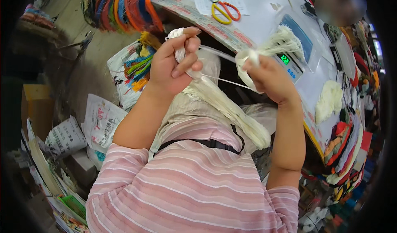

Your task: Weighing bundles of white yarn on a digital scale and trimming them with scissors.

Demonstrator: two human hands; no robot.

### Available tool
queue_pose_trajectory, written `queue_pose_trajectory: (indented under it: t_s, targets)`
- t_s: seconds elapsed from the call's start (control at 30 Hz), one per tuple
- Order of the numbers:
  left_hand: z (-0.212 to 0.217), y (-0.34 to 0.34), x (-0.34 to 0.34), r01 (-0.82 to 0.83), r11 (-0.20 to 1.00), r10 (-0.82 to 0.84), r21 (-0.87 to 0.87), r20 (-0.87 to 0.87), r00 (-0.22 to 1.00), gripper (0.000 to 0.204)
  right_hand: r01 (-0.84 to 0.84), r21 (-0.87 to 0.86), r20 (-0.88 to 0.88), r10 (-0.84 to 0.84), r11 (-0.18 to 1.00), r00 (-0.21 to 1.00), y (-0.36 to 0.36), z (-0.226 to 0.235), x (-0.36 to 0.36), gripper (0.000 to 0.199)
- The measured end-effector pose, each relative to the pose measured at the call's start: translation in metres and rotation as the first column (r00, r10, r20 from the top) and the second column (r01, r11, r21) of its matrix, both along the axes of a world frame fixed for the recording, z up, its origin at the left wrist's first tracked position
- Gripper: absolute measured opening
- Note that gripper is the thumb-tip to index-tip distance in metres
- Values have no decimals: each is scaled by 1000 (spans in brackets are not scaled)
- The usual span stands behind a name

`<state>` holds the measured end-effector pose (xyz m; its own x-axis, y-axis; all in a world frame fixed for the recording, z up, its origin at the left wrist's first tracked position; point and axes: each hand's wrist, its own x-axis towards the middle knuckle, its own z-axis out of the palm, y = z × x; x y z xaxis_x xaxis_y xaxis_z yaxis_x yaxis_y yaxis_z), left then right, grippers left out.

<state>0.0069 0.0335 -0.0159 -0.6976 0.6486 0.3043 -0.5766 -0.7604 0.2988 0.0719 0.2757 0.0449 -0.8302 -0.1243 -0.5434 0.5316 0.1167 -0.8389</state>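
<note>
My left hand (175, 63) is raised over my lap, its fingers curled around a small wound bundle of white yarn (179, 53). Opposite it, at the table's edge, my right hand (271, 78) is closed on a loop of the same white yarn (244, 63). Strands stretch between the two hands. Below the left hand, a long cream hank of thread (231, 109) lies across my lap. Just beyond the right hand, loose cream threads (285, 40) rest on a digital scale (295, 69) with a lit green display.
Scissors with red and yellow handles (225, 13) lie on a paper sheet on the white table (264, 1). Another cream hank (329, 100) sits at the right. Multicoloured yarn hanks (120, 5) hang at the far left; bags (103, 119) stand on the floor.
</note>
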Motion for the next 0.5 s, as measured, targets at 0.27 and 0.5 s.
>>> queue_pose_trajectory:
  t_s: [0.27, 0.5]
  targets:
    - [24, 85, 36, -88, 536, -439, -840, -366, 821, 29, 131, 544, -565, 247, 829, 787, -12, 15, 58, 11]
    - [4, 136, 56, 83, 565, -336, -821, -137, 932, 15, 690, -80, -467, -638, 719, 612, 48, -68, 142, 12]
